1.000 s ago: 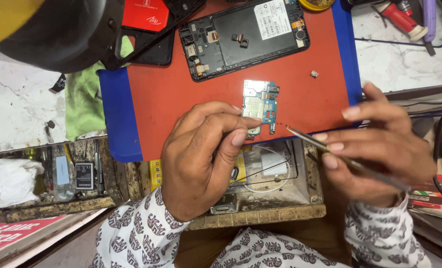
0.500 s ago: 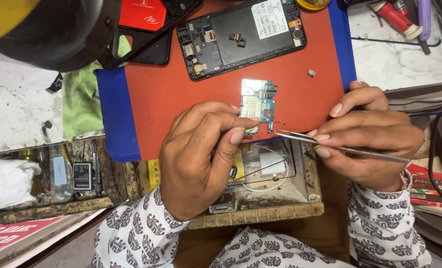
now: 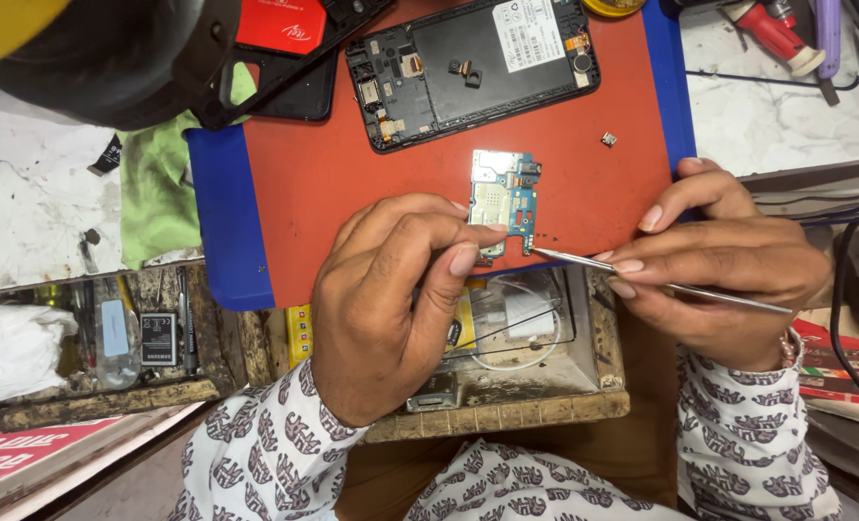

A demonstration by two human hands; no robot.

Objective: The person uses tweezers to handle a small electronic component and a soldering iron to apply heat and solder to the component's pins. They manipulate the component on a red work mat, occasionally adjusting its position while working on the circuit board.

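Tweezers' (image 3: 661, 285) tip now nearer board (image 3: 507, 198)

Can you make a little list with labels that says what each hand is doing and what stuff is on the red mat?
left hand: pins the small circuit board on the mat
right hand: holds metal tweezers, tip at the board's lower right edge
red mat: blue-edged
opened phone: above the board, insides showing
tiny loose part: right of board
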